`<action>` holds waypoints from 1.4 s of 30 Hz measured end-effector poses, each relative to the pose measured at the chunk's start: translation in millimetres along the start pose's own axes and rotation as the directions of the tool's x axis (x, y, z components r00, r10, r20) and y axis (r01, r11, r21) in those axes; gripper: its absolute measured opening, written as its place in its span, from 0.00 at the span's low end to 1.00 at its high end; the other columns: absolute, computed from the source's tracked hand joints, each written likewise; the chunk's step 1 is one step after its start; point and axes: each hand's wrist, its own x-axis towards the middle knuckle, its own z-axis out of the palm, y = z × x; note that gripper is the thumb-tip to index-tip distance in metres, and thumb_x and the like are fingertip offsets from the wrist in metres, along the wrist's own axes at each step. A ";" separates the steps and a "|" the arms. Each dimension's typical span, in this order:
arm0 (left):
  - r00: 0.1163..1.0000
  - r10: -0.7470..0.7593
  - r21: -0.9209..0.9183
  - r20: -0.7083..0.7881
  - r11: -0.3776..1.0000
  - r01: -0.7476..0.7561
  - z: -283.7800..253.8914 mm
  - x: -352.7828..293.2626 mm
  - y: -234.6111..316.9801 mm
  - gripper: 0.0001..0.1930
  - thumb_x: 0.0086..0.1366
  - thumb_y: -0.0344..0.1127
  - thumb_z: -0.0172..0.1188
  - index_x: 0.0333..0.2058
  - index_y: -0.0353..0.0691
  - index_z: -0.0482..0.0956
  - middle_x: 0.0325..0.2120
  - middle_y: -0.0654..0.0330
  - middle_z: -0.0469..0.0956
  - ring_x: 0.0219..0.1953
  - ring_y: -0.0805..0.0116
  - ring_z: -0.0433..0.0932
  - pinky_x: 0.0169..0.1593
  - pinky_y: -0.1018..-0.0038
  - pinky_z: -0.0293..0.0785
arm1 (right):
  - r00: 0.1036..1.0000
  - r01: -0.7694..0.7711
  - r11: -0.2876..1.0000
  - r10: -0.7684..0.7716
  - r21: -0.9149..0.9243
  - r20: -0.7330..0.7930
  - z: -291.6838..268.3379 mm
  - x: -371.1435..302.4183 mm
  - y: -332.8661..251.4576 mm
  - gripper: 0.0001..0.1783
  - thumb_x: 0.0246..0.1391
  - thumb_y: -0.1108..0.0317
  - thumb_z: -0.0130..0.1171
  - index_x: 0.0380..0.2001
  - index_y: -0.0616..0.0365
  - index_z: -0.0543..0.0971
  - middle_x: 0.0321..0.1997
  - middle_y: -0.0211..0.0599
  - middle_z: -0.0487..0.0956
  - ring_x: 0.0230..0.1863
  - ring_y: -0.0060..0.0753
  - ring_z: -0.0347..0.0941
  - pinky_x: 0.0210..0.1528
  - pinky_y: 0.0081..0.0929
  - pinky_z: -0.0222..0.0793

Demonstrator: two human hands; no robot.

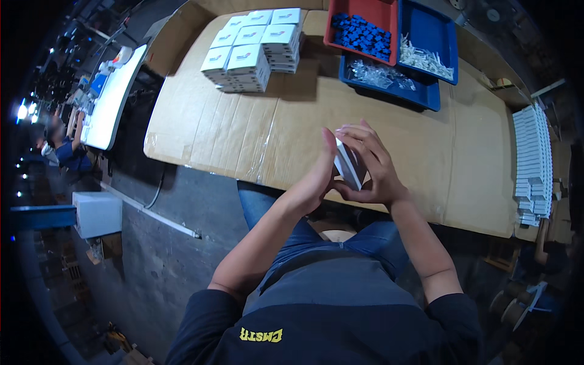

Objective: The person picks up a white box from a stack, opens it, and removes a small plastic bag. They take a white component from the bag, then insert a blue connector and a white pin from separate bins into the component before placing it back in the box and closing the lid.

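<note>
Between my two hands, just above the near edge of the table, is a small white box (349, 165), held tilted with a shaded grey side toward me. My left hand (321, 173) presses along its left side, thumb up. My right hand (378, 167) wraps round its right side, fingers curled over the far end and thumb below. The palms and fingers hide much of the box, so I cannot tell if its flaps are closed.
Stacked white cartons (249, 52) stand at the far left. At the far right are a red tray (389, 18) of blue pieces, a blue tray (447, 42) of white parts and another blue tray (426, 97) with clear pieces. White items (532, 161) line the right edge.
</note>
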 end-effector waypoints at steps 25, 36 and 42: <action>0.980 0.187 -0.360 -0.069 0.911 -0.200 34.7 -3.2 -13.7 0.31 0.76 0.63 0.47 0.63 0.43 0.68 0.51 0.59 0.78 0.53 0.69 0.79 0.56 0.70 0.76 | 0.972 -0.037 0.988 0.070 0.151 -0.224 -11.8 2.9 -9.8 0.53 0.41 0.43 0.77 0.66 0.63 0.72 0.65 0.51 0.73 0.64 0.56 0.72 0.64 0.43 0.70; 0.979 0.193 -0.435 -0.068 0.877 -0.203 63.9 -2.4 -0.2 0.25 0.76 0.59 0.50 0.56 0.44 0.73 0.42 0.65 0.80 0.42 0.76 0.80 0.43 0.77 0.78 | 0.946 0.037 0.998 -0.048 -0.042 -0.321 -21.6 -1.8 -5.3 0.43 0.58 0.47 0.64 0.65 0.74 0.70 0.64 0.62 0.73 0.60 0.64 0.74 0.62 0.48 0.72; 0.972 0.171 -0.499 -0.163 0.835 -0.231 68.2 4.3 -6.7 0.22 0.75 0.58 0.55 0.52 0.47 0.75 0.36 0.70 0.78 0.32 0.85 0.76 0.30 0.85 0.71 | 0.948 0.061 0.989 -0.100 -0.135 -0.302 -11.7 -7.3 4.6 0.40 0.70 0.45 0.50 0.64 0.78 0.70 0.63 0.66 0.74 0.61 0.67 0.75 0.62 0.50 0.73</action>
